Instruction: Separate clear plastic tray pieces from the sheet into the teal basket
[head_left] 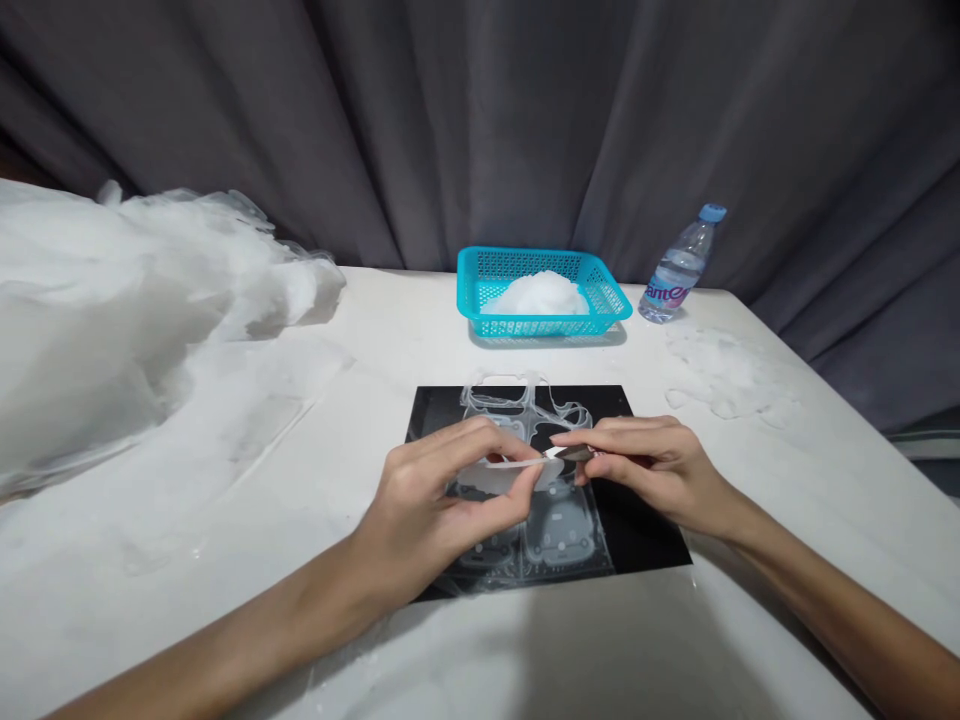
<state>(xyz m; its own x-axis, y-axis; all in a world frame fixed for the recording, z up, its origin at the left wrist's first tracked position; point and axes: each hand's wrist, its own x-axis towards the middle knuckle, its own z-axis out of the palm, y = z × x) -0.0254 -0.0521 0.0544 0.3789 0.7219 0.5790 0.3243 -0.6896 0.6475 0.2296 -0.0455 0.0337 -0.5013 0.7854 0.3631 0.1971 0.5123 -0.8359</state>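
My left hand (435,485) pinches a thin, translucent white molded piece (484,481) between thumb and fingers, tilted above the work mat. A small dark metal tool (572,453) with a flat, narrow end is gripped in my right hand (656,462). Its tip meets the right edge of the piece, close to my left fingertips; its exact kind is unclear. Beneath both hands, a clear molded sheet (566,528) with rounded rectangular shapes lies on a black mat (649,540). The sheet's far part has cut-out openings, and my hands hide its middle.
A blue basket (544,326) holding a white heap (541,293) stands at the back. To its right is a water bottle (679,270). Translucent scraps (731,372) lie at the right, and a large pile of translucent sheets (135,310) covers the left side of the white table (390,340).
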